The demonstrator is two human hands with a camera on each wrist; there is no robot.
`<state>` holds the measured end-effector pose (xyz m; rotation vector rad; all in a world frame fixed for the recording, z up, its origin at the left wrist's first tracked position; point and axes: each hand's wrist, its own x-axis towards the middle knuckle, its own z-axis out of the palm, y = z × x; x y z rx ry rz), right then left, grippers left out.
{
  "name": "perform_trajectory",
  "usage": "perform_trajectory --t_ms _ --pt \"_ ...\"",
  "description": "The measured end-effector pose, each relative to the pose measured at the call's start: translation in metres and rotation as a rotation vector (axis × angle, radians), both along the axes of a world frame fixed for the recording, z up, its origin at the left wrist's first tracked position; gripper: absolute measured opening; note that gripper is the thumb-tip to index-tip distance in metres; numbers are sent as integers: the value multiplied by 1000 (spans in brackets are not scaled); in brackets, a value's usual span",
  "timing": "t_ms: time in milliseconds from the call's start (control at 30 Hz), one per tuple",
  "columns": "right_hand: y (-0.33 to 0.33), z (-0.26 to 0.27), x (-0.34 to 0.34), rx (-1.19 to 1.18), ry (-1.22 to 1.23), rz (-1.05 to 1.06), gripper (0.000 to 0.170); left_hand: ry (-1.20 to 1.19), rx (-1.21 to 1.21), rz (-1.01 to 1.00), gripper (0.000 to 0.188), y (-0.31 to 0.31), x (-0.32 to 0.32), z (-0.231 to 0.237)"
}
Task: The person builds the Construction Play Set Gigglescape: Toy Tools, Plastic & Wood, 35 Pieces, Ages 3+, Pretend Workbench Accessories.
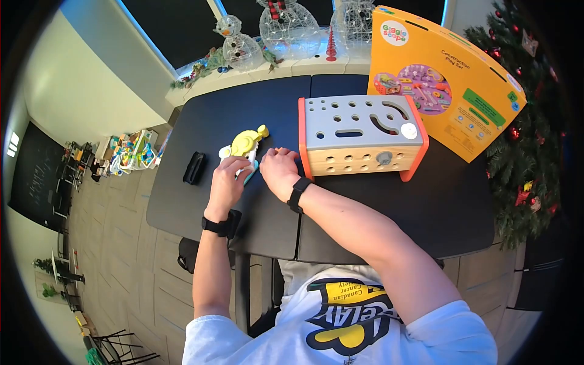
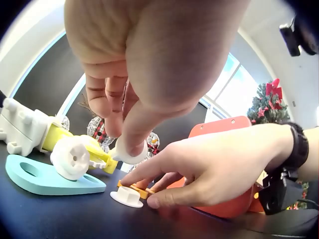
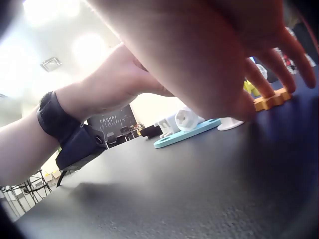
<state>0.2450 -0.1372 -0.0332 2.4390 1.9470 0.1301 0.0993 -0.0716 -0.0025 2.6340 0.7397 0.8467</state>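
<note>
From the left hand (image 1: 226, 182), pinching a white round piece (image 2: 130, 159), just rightward to the orange toothed piece (image 3: 273, 100), left of the toy bench (image 1: 365, 141) and under the right hand (image 1: 280, 167)'s spread, touching fingers.

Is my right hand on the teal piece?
No, your right hand has its fingers on the orange piece, apart from the teal piece.

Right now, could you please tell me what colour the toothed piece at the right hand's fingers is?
The toothed piece is orange, clearest in the right wrist view.
</note>
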Motion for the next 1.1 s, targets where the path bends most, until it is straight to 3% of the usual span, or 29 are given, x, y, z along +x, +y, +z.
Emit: perform_trajectory --t_ms 100,233,333,400,467,600,700,933,1000,1100 --pt "-6 6 13 49 103 93 29 -53 -67 32 18 -9 -3 6" --pt "-4 -2 22 354 678 156 29 -181 -143 80 18 -17 -11 22" --pt "-11 21 24 500 1063 198 29 -301 -287 66 21 -18 -23 33" --pt "-17 33 25 432 1340 177 34 -441 -468 -11 22 -20 -28 41" --pt "-30 47 26 366 1654 172 37 -428 -503 -67 22 -28 -32 56" --pt "-46 53 34 443 1886 479 44 -403 -508 -140 23 -44 -29 76" --pt "-58 53 34 445 1870 598 44 -358 -471 -170 25 -49 -24 78" --pt "-91 55 38 310 1884 601 47 -399 -283 -140 43 -69 -1 82" --pt "-110 65 41 347 1687 562 48 -279 -212 -265 51 -66 -1 74" --pt "-133 66 51 525 1290 547 52 -223 -218 -316 50 -81 10 71"
